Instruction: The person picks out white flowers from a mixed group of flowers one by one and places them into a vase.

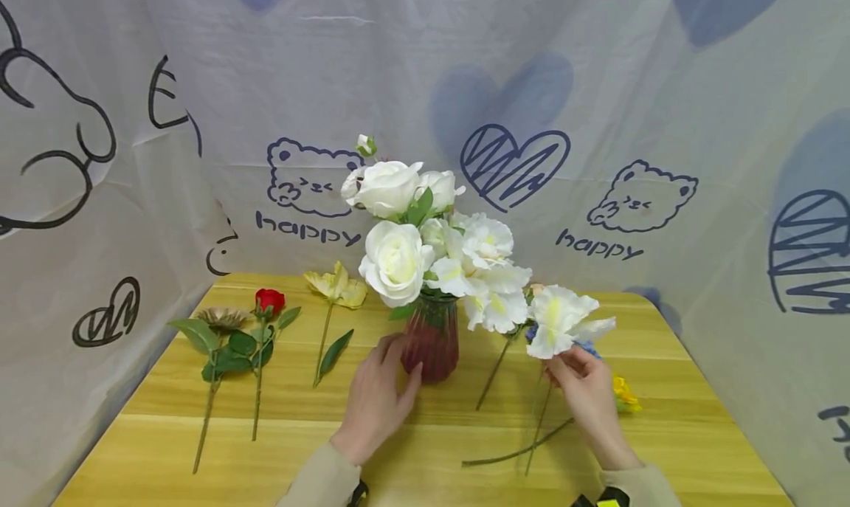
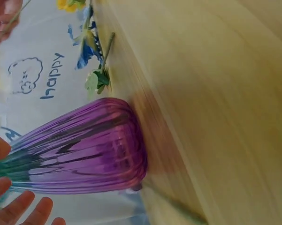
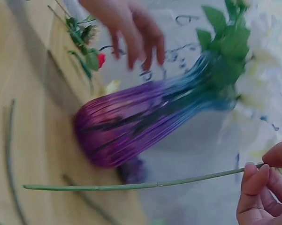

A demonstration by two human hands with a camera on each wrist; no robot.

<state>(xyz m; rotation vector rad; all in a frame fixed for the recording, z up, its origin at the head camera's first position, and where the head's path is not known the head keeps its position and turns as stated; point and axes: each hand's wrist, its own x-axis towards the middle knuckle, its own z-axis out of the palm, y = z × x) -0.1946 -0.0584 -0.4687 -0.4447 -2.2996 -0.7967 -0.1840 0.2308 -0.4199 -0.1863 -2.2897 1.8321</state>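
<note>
A ribbed glass vase [image 1: 434,345], purple below and bluish at the neck, stands upright on the table with white roses [image 1: 395,260] and ruffled white flowers [image 1: 491,300] in it. My left hand [image 1: 377,400] is beside the vase on its left, fingers loosely spread and holding nothing. The right wrist view shows a gap between that hand and the glass. To the right of the vase, my right hand [image 1: 587,400] pinches a white ruffled artificial flower [image 1: 561,321] just under its bloom. Its thin green stem [image 3: 141,186] points down toward the table.
On the left of the wooden table [image 1: 425,463] lie a brownish flower [image 1: 222,317], a red rose [image 1: 270,300] and a pale yellow flower [image 1: 339,287]. Blue flowers [image 2: 87,49] and a yellow flower [image 1: 624,395] lie on the right. A printed white curtain [image 1: 412,71] surrounds the table.
</note>
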